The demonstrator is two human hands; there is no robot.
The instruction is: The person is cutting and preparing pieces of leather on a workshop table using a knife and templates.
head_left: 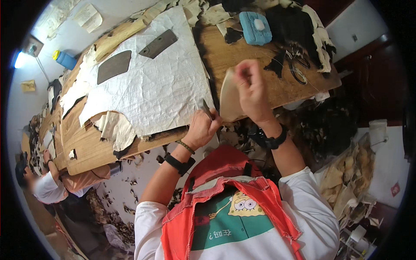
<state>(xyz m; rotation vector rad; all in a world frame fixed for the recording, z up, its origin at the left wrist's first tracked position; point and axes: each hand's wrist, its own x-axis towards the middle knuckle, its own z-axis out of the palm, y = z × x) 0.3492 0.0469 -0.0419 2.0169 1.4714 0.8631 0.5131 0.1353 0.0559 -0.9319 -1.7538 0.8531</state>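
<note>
My left hand (203, 128) is closed at the table's front edge around a narrow, dark grey flat object (205, 108). Its tip sticks up past the fingers; its exact kind I cannot make out. To the right, my right hand (252, 89) is raised and slightly blurred, fingers pinched at the upper end of a thin pale beige sheet (231, 97), perhaps hide. The sheet's lower end reaches close to my left hand. Just left of both hands lies a large crinkled white sheet (164, 82), with two dark flat pattern pieces (115, 67) on it.
The wooden table (221, 47) carries a blue pad (255, 30) with a white lump, black-handled scissors (299, 71) and fur scraps (281, 26). A blue bottle with a yellow cap (65, 59) stands far left. Another person (50, 182) works at the left end. Scraps litter the floor.
</note>
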